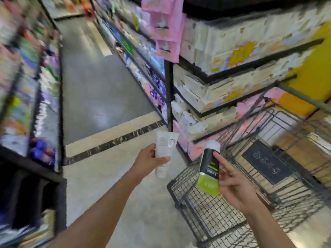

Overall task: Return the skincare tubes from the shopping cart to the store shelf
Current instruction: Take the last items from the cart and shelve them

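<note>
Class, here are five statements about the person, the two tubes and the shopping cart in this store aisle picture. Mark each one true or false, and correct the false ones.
1. The left hand holds a white tube. True.
2. The right hand holds a red bottle. False: it holds a black and green tube with a white cap.
3. Both tubes lie in the shopping cart. False: both are held up in the hands, outside the basket.
4. The cart stands on the person's right, beside shelves of pale boxes. True.
5. The two tubes touch each other. False: a clear gap separates them.
</note>
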A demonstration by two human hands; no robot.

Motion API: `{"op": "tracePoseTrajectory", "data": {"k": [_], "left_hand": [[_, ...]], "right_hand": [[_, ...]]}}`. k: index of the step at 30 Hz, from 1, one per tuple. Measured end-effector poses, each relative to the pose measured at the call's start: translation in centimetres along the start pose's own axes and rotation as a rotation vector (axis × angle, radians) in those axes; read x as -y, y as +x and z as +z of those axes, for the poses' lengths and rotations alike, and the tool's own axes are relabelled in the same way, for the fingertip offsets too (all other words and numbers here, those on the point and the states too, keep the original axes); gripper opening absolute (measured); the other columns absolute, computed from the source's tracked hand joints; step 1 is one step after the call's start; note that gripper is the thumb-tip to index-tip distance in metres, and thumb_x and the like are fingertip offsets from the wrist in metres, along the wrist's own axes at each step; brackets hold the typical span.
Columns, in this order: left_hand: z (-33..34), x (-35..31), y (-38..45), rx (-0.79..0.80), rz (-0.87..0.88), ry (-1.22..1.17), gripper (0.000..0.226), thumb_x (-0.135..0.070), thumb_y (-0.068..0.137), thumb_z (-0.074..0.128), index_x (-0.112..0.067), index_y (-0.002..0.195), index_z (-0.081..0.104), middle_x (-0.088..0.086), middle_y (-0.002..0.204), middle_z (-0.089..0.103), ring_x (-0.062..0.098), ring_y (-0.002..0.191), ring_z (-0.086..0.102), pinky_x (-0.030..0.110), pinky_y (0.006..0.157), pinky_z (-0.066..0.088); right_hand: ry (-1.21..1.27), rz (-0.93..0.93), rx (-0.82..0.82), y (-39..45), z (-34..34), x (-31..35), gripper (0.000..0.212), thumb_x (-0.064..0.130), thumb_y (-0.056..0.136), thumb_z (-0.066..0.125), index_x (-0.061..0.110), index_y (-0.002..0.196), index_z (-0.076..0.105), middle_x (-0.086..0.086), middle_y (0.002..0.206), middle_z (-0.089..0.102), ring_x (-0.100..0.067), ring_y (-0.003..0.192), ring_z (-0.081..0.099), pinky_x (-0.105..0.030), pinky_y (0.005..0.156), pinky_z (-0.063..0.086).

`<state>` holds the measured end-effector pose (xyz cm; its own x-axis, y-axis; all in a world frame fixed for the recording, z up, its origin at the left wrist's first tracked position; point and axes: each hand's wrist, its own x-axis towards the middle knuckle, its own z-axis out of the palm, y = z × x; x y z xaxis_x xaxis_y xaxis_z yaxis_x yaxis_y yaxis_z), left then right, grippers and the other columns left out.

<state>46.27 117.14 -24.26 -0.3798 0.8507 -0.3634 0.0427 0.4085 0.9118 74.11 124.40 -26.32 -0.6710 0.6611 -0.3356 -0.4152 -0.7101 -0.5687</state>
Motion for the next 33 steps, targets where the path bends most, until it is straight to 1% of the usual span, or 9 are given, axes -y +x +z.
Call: {"op": "tracePoseTrajectory", "data": {"k": [4, 8, 11, 13, 16, 19, 21, 28, 33], "left_hand": [[-8.9, 0.1, -5.3, -0.208, 0.022, -0.039, 0.046, -0.014, 0.076, 0.082, -0.024, 0.118, 0.064, -0.007, 0.110, 0.071, 0.012, 0.098, 0.069, 0.032, 0.086, 0.056], [-17.7, 2.7, -12.2, -0.377, 0.042, -0.105, 0.044, -0.012, 0.077, 0.081, -0.022, 0.116, 0.065, -0.006, 0.108, 0.073, 0.008, 0.095, 0.070, 0.022, 0.076, 0.054], [-23.6, 5.4, -18.2, -0.493, 0.045, -0.140, 0.043, -0.007, 0.077, 0.080, -0.017, 0.116, 0.065, -0.001, 0.111, 0.073, 0.012, 0.097, 0.070, 0.028, 0.082, 0.057], [-27.4, 7.6, -22.7, -0.572, 0.045, -0.154, 0.041, -0.003, 0.076, 0.080, -0.017, 0.112, 0.066, 0.004, 0.111, 0.073, 0.013, 0.095, 0.071, 0.031, 0.083, 0.058], [-32.6, 10.6, -29.8, -0.688, 0.023, -0.192, 0.040, 0.002, 0.078, 0.077, -0.008, 0.114, 0.062, 0.007, 0.108, 0.072, 0.005, 0.082, 0.071, 0.016, 0.061, 0.054], [-37.7, 13.8, -36.3, -0.767, 0.006, -0.231, 0.044, 0.001, 0.079, 0.076, -0.007, 0.119, 0.060, 0.006, 0.110, 0.070, 0.000, 0.081, 0.069, 0.014, 0.058, 0.053], [-41.0, 15.9, -40.3, -0.800, 0.002, -0.221, 0.046, -0.003, 0.079, 0.078, -0.011, 0.120, 0.059, 0.005, 0.113, 0.070, 0.007, 0.092, 0.068, 0.015, 0.060, 0.054], [-50.0, 20.1, -51.2, -0.941, 0.004, -0.240, 0.045, -0.012, 0.080, 0.079, -0.021, 0.118, 0.058, -0.003, 0.108, 0.069, 0.006, 0.092, 0.066, 0.021, 0.069, 0.052], [-54.8, 21.8, -56.0, -1.026, 0.006, -0.261, 0.053, -0.015, 0.079, 0.080, -0.018, 0.127, 0.057, -0.001, 0.111, 0.070, 0.015, 0.098, 0.068, 0.032, 0.079, 0.055]], "right_hand": [[-0.209, 0.008, 0.177, 2.4, 6.5, -2.5, 0.072, -0.019, 0.076, 0.065, 0.020, 0.137, 0.057, -0.025, 0.125, 0.061, -0.039, 0.106, 0.065, -0.042, 0.087, 0.056], [-0.424, 0.021, 0.264, 3.9, 13.5, -7.3, 0.069, -0.003, 0.067, 0.082, 0.015, 0.130, 0.061, -0.016, 0.097, 0.062, -0.027, 0.072, 0.060, -0.034, 0.068, 0.054], [-0.629, -0.008, 0.305, 3.8, 18.9, -12.3, 0.042, -0.004, 0.084, 0.066, 0.012, 0.123, 0.065, -0.007, 0.078, 0.060, -0.021, 0.054, 0.042, -0.029, 0.053, 0.038], [-0.801, -0.055, 0.300, 3.6, 22.7, -16.5, 0.035, 0.011, 0.083, 0.073, 0.019, 0.117, 0.070, -0.004, 0.068, 0.053, -0.018, 0.052, 0.029, -0.024, 0.047, 0.027], [-0.998, -0.126, 0.276, 2.9, 28.2, -23.2, 0.025, 0.016, 0.080, 0.079, 0.025, 0.104, 0.077, -0.004, 0.061, 0.043, -0.021, 0.059, 0.021, -0.022, 0.050, 0.022], [-1.065, -0.116, 0.263, 1.4, 33.6, -29.6, 0.003, 0.018, 0.085, 0.074, 0.015, 0.085, 0.073, 0.008, 0.049, 0.046, -0.008, 0.044, 0.037, -0.025, 0.051, 0.027], [-1.086, -0.106, 0.318, 0.4, 37.0, -33.6, 0.013, 0.020, 0.088, 0.071, 0.011, 0.078, 0.069, 0.009, 0.050, 0.049, -0.002, 0.041, 0.041, -0.027, 0.049, 0.027], [-1.045, -0.096, 0.460, -1.9, 46.5, -43.9, 0.019, 0.017, 0.089, 0.070, 0.000, 0.098, 0.070, -0.002, 0.056, 0.060, -0.024, 0.056, 0.053, -0.036, 0.056, 0.056], [-1.060, 0.004, 0.577, -2.2, 52.8, -49.0, 0.012, -0.004, 0.081, 0.074, -0.007, 0.091, 0.067, -0.012, 0.068, 0.069, -0.028, 0.065, 0.062, -0.035, 0.063, 0.061]]}}
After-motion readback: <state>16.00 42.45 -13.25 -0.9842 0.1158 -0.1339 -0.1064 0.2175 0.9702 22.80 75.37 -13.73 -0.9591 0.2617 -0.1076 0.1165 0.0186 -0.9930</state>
